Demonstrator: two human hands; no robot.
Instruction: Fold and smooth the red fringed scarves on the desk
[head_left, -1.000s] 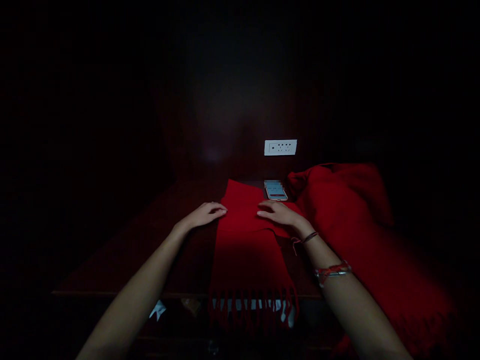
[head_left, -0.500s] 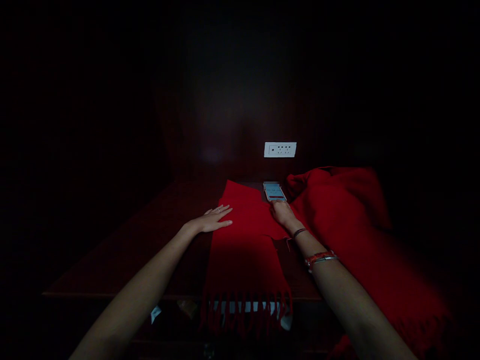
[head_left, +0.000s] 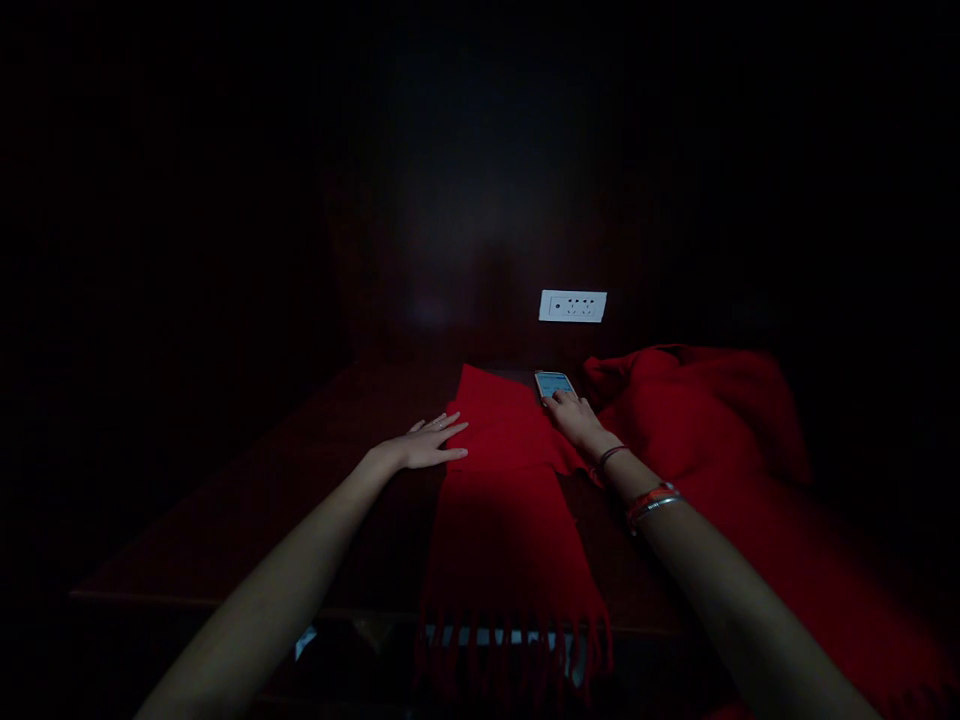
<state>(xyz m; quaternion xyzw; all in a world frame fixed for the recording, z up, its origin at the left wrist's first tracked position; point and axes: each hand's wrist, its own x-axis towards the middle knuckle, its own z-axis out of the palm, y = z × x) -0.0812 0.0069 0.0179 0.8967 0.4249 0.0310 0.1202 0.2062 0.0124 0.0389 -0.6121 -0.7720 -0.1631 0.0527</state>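
Observation:
A folded red scarf [head_left: 504, 500] with a fringe lies across a dark wooden table [head_left: 247, 520], its fringe hanging over the near edge. My left hand [head_left: 426, 445] rests flat at the scarf's left edge, fingers spread and holding nothing. My right hand [head_left: 574, 415] reaches past the scarf's far right corner, fingers extended onto a lit phone [head_left: 553, 384] lying on the table. Bracelets circle my right wrist and forearm.
A heap of red cloth [head_left: 720, 440] covers the right side of the table and trails toward the near edge. A white wall socket [head_left: 572, 306] sits on the dark back panel above the phone. The room is very dark; pale scraps show below the table's edge.
My right hand left the scarf's far end and moved forward onto the phone. My left hand's fingers have stretched out flat and spread at the scarf's left edge.

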